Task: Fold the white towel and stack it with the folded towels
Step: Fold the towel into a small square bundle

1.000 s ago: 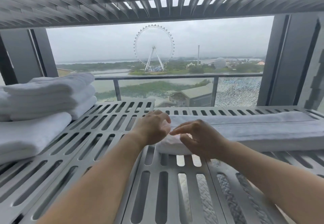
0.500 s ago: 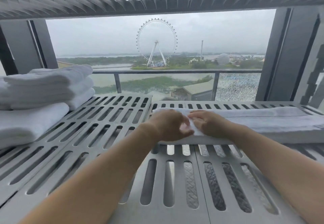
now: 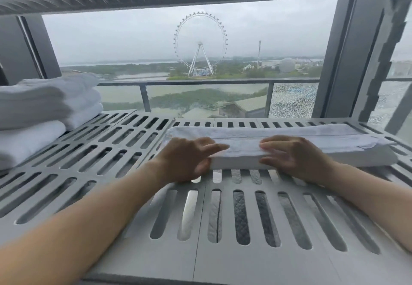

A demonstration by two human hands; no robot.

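White terry towel [image 3: 278,145] lies as a long narrow folded strip across the far-right slatted grey metal shelf [image 3: 124,151]. Left hand [image 3: 185,160] and right hand [image 3: 294,154] press flat on it, fingers spread, gripping nothing. Crosswise folds and stacking on the folded white towel pile [image 3: 44,111], far left, remain.

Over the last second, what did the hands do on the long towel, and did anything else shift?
Both hands began close together at the towel's left end. The right hand slid rightward along it, so the hands are now spread apart; the left hand stayed near the left end. Both rest on the front fold, fingers flat, pressing rather than gripping. The towel stayed a long strip on the shelf, and the stack at left is untouched.
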